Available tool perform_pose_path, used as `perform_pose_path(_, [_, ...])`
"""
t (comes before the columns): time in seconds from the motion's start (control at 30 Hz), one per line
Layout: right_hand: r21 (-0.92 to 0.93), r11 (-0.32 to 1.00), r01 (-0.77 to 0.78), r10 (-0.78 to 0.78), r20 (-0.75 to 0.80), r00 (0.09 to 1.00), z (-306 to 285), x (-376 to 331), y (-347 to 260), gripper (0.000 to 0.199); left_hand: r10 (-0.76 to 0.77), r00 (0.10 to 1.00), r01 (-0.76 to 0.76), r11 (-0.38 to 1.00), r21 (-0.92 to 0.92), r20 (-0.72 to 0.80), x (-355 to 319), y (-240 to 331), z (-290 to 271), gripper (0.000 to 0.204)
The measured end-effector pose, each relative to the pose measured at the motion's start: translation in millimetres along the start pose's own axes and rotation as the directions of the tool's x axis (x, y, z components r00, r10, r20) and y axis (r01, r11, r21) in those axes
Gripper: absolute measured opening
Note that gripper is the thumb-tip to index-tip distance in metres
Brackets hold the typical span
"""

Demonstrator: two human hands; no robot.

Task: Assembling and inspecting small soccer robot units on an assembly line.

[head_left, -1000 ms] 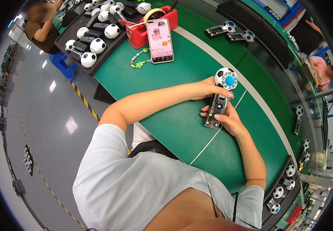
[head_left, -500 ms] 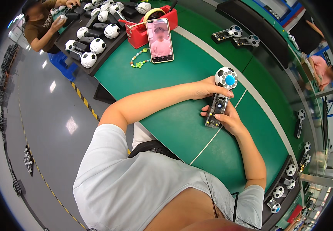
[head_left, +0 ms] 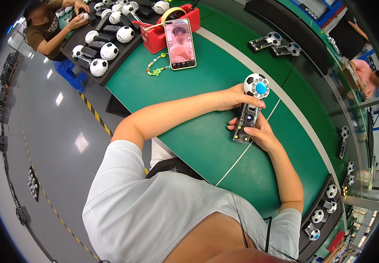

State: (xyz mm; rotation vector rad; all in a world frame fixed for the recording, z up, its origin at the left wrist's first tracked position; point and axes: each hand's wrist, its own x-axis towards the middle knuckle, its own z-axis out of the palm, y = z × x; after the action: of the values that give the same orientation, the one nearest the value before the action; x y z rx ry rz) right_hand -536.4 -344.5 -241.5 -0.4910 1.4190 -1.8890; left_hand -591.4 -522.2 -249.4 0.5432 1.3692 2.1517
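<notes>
So the big green matted workbench (head_left: 189, 144) fills most of the view, with a black tray (head_left: 110, 52) of soccer-ball-patterned white fan heads at the far left end where another person (head_left: 44, 26) works; we count roughly eight heads there, hard to be exact. Next a red plastic tape dispenser (head_left: 154, 35), one smartphone with a lit screen (head_left: 180, 44) propped against it, and one beaded green charm string (head_left: 155, 65).

The small handheld fan with a clear handle and soccer-ball head with blue centre (head_left: 250, 109) sits mid-bench. Our left hand (head_left: 235, 96) wraps the neck just under the head, fingers closed on it; our right hand (head_left: 259, 131) cradles and pinches the handle. Looks like we're at the checking or pressing-together stage; any next move probably needs a steady handle.
</notes>
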Motion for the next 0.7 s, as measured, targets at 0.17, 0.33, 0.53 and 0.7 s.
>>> perform_pose_path(0.17, [0.007, 1.000, -0.002, 0.002, 0.003, 1.000, -0.6, 0.4, -0.1, 0.061, -0.003, 1.000, 0.003, 1.000, 0.002, -0.001, 0.7, -0.2, -1.0, 0.055])
perform_pose_path(0.33, [-0.014, 1.000, 0.008, -0.008, 0.013, 1.000, -1.0, 0.1, 0.3, 0.062, -0.007, 1.000, 0.007, 1.000, -0.006, -0.003, 0.7, -0.9, -1.5, 0.055])
perform_pose_path(0.53, [-0.030, 0.999, 0.013, -0.013, 0.017, 1.000, -1.1, -0.1, -0.7, 0.063, 0.001, 1.000, -0.001, 1.000, -0.012, 0.000, -0.7, 2.9, 0.2, 0.055])
perform_pose_path(0.7, [-0.054, 0.998, 0.019, -0.018, 0.021, 1.000, -0.5, -0.2, -1.8, 0.064, 0.001, 1.000, -0.001, 1.000, -0.010, 0.001, -1.9, 5.2, 1.3, 0.054])
